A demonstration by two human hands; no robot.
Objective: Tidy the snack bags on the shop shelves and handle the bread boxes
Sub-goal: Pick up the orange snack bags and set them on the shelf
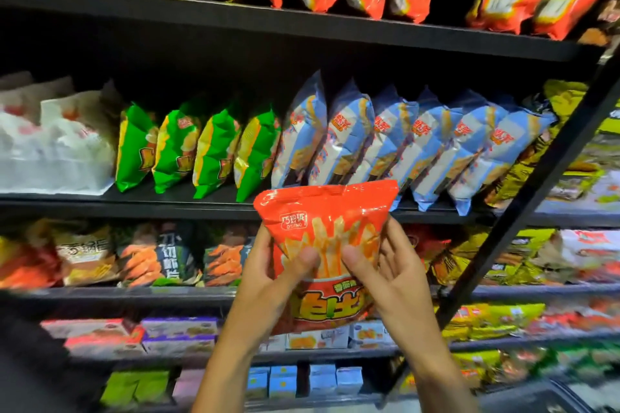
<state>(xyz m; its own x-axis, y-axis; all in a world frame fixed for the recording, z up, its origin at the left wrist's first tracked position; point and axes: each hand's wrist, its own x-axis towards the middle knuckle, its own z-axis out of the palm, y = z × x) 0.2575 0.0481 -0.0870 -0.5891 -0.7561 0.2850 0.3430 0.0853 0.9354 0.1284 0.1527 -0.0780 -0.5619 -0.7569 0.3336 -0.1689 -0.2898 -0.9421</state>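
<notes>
- Two hands hold one red snack bag [330, 245] upright in front of the shelves; its long axis runs top to bottom, the sealed top edge uppermost.
- Left hand [275, 273] grips the bag's left edge, thumb pressed on the front panel, fingers curled behind where they cannot be seen.
- Right hand [391, 273] grips the right edge the same way, thumb on the front, fingers wrapped round the side of the bag.
- Both thumbs sit near the middle of the bag's height, close together but not touching, so neither hand is clearly nearer; the bag lies between the palms, facing the person.
- Relative to the red bag: the row of blue bags [396, 141] stands just above and behind its top edge, leaning left; the green bags [201, 147] stand up and to the left on the same shelf board [134, 203].
- Judged from this, the bag's home is probably not that row; the next move likely means carrying it, upright, toward a matching red row.
</notes>
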